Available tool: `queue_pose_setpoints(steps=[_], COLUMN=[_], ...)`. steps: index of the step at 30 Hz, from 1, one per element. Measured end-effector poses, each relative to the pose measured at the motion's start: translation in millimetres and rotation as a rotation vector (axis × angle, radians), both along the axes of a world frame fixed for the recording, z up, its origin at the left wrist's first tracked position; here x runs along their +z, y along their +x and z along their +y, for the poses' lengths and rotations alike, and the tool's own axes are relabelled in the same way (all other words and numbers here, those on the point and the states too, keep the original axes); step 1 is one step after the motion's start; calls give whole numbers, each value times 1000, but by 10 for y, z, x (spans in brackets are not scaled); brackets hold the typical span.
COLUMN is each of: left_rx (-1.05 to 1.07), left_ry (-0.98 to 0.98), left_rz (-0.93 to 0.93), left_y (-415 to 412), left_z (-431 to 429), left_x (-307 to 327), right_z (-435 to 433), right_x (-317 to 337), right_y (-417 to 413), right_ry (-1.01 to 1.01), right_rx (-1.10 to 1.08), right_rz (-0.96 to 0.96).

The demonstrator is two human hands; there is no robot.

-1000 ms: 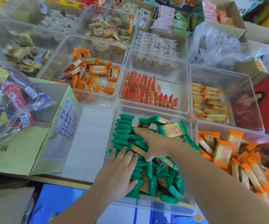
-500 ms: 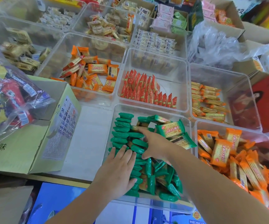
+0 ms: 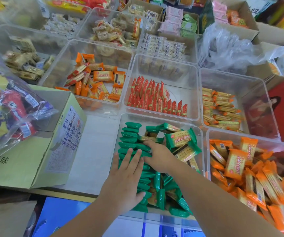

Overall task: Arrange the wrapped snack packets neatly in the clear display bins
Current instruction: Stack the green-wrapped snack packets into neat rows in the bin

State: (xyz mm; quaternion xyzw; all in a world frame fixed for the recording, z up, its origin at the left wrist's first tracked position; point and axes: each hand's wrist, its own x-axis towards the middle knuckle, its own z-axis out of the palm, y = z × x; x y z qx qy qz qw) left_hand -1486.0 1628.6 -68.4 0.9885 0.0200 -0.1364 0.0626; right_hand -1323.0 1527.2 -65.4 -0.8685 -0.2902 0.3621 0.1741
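Green packets (image 3: 131,134) fill the nearest clear bin (image 3: 156,119), which sits at the table edge in the middle of the view. Along the bin's left side they stand on edge in a tidy row running from the far wall toward the person. On the right side they lie loose, some flat and face up, some tilted.

The left hand (image 3: 127,177) lies palm down on the near part of the row. Its fingers (image 3: 129,156) are straight and slightly apart, pressing on the packet tops, and the thumb rests on packets at the row's near end.

The right hand (image 3: 160,158) reaches across the bin from the right, back upward, just beyond the left hand and touching its fingertips. Its fingers are close together, with the tips down among the packets beside the row. I cannot tell whether they grip one.

Just right of this bin, another holds orange packets (image 3: 236,161) in a loose heap. Behind, a bin holds red packets (image 3: 154,98) standing in rows. A cardboard box (image 3: 35,151) lies to the left, apart from the bin, with a bag (image 3: 9,103) of snacks on top of it.
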Motion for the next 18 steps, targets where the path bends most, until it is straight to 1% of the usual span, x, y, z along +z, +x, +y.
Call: queue_pose_setpoints(steps=[2,3,6,8,12,15,18], left_rx=[3,-15,-71,-116,-185,-253,-278], left_ry=[5,18,63,102,160,181,150], left_rz=[2,6,34,74,99,81,67], left_y=[75,128,303,387,421,386,367], left_z=[14,31,135,209,298,391,441], left_x=[8,15,19,3,-23,-8,12], right_z=[-5,3,40,44,66,114,153], right_x=[53,71,124,128,55,2,-33], right_y=[60,97,200,241,232,203,175], right_ry=[-16,-22,-83,-153,-281,-329,-350], right_rx=[20,34,34,54,117,105,74], right_rz=[16,-35,-291,-387,-410,-422,-432])
